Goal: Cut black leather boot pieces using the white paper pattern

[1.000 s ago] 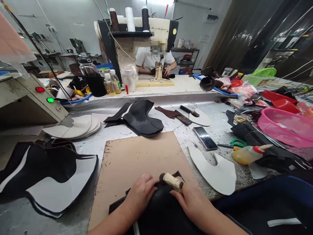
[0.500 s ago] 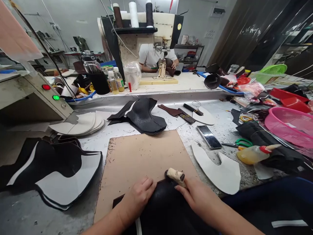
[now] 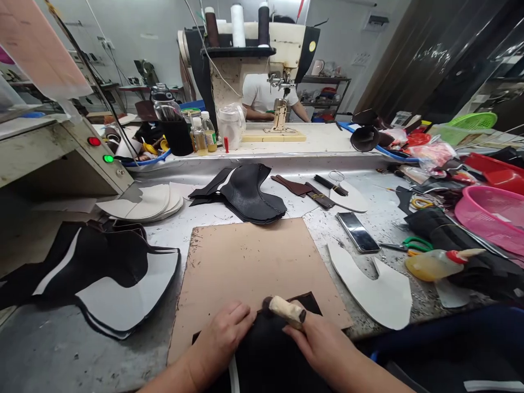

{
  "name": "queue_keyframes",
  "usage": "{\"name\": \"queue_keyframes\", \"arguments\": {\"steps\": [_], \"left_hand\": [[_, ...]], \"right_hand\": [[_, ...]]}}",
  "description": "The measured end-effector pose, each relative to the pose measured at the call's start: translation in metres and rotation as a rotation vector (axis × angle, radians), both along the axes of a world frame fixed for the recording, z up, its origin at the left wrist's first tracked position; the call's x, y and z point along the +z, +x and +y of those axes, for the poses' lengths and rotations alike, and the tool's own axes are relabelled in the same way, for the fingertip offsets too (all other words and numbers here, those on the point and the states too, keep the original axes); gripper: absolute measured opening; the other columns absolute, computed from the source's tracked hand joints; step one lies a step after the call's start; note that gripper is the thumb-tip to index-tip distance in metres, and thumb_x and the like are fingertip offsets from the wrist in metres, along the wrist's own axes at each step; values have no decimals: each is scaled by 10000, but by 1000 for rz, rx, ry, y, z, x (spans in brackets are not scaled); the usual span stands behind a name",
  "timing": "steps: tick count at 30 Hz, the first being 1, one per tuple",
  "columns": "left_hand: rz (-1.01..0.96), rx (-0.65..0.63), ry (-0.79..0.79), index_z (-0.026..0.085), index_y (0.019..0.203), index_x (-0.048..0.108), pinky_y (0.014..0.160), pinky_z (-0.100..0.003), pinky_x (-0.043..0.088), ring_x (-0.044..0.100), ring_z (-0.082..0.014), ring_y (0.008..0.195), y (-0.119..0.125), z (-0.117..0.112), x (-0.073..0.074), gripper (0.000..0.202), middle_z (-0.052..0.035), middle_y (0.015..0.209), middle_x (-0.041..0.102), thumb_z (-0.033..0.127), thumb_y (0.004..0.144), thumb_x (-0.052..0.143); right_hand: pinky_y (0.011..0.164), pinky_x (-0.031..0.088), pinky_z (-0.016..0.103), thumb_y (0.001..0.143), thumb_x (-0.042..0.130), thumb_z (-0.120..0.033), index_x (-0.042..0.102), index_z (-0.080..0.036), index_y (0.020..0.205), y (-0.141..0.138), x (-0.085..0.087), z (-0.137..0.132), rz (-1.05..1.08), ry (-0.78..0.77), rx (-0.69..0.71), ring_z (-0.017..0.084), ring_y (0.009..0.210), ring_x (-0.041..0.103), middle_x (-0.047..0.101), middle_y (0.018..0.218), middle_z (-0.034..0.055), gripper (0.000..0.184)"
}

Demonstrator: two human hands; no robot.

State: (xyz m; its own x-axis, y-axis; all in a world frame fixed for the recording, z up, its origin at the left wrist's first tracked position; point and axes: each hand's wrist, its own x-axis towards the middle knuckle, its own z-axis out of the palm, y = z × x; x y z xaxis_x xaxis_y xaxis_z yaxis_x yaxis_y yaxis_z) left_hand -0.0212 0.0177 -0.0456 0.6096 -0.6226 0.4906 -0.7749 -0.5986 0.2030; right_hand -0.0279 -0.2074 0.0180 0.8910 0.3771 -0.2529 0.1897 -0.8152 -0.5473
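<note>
A black leather piece [image 3: 266, 349] lies along the near edge of the tan board [image 3: 245, 256], its lower part running out of view. My left hand [image 3: 227, 330] is closed on the leather's upper edge, fingertips pressed together there. In my right hand [image 3: 313, 335] is a hammer [image 3: 286, 309], its head wrapped in cream material with dark ends. The hammer's left face rests at or just above the leather edge, close to my left fingertips; contact cannot be made out. Its handle is hidden by my hand. A dark corner of leather [image 3: 309, 302] shows behind the hammer.
Stacked black leather uppers lie at left [image 3: 110, 262] and beyond the board [image 3: 254, 194]. At right are a white curved piece [image 3: 376, 295], a phone [image 3: 357, 232], scissors [image 3: 413, 245] and a glue bottle [image 3: 436, 265]. A sewing machine [image 3: 229, 82] stands ahead; a person sits behind it.
The hammer has moved left along the leather edge, nearer my left fingers. More of the leather's corner shows to its right. The view has shifted slightly, and the person behind the machine has moved an arm.
</note>
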Motion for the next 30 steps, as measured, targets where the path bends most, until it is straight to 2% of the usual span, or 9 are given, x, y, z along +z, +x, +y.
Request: {"name": "queue_keyframes", "arguments": {"steps": [3,9,13,16,20,23,26,28,30], "left_hand": [[-8,-12,13,119,1023,559,603,-247,499,545,-146,673,-3,5,2,233,-42,767,590,90,923,351],[15,12,-48,144,927,572,648,-274,485,532,-156,704,-7,14,1,160,-38,753,592,113,910,416],[33,-9,-29,136,1007,570,671,-268,489,533,-150,725,-13,21,-4,191,-43,791,604,114,917,404],[-34,57,-65,136,955,584,676,-278,489,542,-159,734,-17,24,-7,142,-40,777,601,134,905,450],[-109,111,-81,145,950,588,744,-308,482,550,-170,780,-21,24,-7,133,-34,790,609,139,900,465],[-86,142,-92,175,894,586,709,-303,462,538,-162,743,-23,25,-8,134,-21,770,598,176,913,453],[21,248,-174,191,787,548,656,-288,447,524,-158,705,-27,31,-11,128,-8,742,577,275,883,533],[163,400,-241,190,786,539,642,-284,453,538,-163,709,-28,38,-12,175,-5,763,582,312,786,664],[396,557,-245,186,780,552,609,-270,440,550,-160,683,-27,45,-7,225,5,750,587,290,700,734]], "right_hand": [[726,422,285,908,421,-267,536,-180,1106,-2,-1,3,4,-50,-21,242,873,630,667,910,92,244],[695,411,265,898,446,-247,537,-189,1105,-4,6,15,44,-76,50,225,834,636,675,912,79,234],[690,412,290,905,435,-263,545,-177,1095,-3,7,20,2,-84,28,253,854,635,676,932,98,235],[697,413,268,912,433,-266,537,-187,1121,-5,5,27,-17,-9,76,229,865,636,676,947,87,246],[675,409,270,881,482,-240,553,-194,1081,-5,8,37,16,-105,106,236,837,644,688,917,82,217],[704,414,274,906,451,-273,546,-196,1095,-5,11,45,-11,-41,84,230,856,640,683,925,83,226],[679,408,265,907,441,-255,556,-190,1057,-7,5,53,-3,11,88,219,821,643,679,905,76,200],[648,394,262,886,468,-227,559,-194,1027,-9,1,56,25,-32,106,223,808,646,682,896,69,171],[637,382,259,884,474,-223,551,-204,1023,-9,-2,57,29,-58,129,225,816,647,686,901,60,160]]}}
